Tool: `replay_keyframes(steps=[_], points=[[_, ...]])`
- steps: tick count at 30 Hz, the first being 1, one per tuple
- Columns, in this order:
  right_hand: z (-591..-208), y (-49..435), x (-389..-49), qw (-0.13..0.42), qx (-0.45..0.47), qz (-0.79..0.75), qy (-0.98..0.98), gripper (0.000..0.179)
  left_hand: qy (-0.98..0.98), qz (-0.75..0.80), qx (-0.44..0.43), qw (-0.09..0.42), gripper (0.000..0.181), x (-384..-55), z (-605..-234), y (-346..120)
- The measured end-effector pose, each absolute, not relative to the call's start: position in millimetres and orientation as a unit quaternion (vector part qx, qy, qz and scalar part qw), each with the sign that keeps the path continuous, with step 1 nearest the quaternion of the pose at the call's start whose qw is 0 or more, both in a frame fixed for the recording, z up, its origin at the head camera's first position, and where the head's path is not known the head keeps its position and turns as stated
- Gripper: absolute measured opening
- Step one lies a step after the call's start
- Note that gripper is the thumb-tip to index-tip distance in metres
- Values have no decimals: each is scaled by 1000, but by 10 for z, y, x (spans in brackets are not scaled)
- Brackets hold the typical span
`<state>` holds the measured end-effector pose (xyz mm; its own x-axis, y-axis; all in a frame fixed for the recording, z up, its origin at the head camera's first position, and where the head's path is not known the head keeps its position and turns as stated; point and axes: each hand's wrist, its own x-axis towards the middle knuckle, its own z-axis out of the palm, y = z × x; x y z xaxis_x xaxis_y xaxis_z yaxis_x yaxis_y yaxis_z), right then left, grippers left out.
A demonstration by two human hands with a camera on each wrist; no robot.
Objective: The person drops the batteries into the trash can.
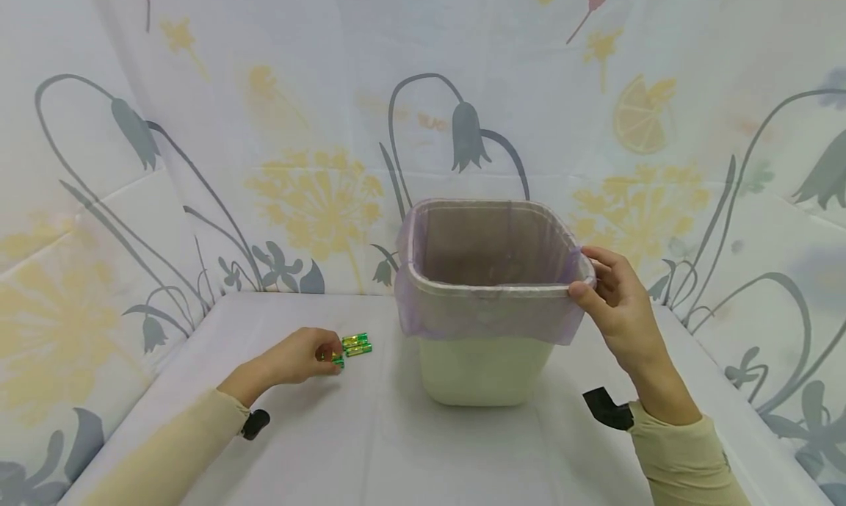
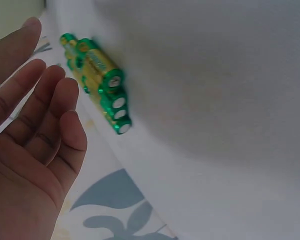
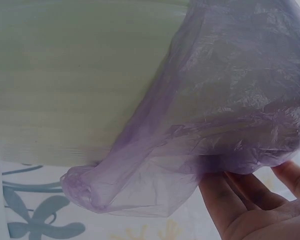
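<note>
Green-and-yellow batteries (image 1: 358, 349), several of them, lie in a small group on the table, some stacked on others. My left hand (image 1: 305, 357) is beside them with its fingers loosely bent. In the left wrist view, that hand (image 2: 40, 125) has nothing in its palm, and the batteries (image 2: 97, 80) are just past the fingertips. A pale green trash bin (image 1: 485, 374) stands upright, lined with a thin purple trash bag (image 1: 489, 319) folded over its rim. At the bin's right front corner my right hand (image 1: 617, 300) grips the bagged rim, thumb in front and fingers at the side.
A white cloth covers the table (image 1: 396, 454). Hanging fabric (image 1: 317, 87) printed with flowers encloses the back and both sides. In the right wrist view, a loose fold of the bag (image 3: 135, 190) hangs from the bin wall (image 3: 65, 90).
</note>
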<state>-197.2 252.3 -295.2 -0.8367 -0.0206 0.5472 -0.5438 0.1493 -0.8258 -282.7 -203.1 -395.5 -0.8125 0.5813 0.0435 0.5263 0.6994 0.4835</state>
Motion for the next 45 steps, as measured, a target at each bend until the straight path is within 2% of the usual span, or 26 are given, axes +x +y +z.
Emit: replay_keyframes(steps=[11, 24, 45], points=[[-2952, 2528, -1971, 207, 193, 622, -731, 49, 936, 218, 268, 71, 18, -2870, -4100, -2048], [-2960, 2522, -1971, 205, 194, 617, -735, 49, 950, 181, 250, 52, 18, -2888, -4127, -1994], [-2959, 2524, -1971, 206, 192, 617, -734, 49, 949, 164, 258, 75, 15, -2927, -4198, -1909]])
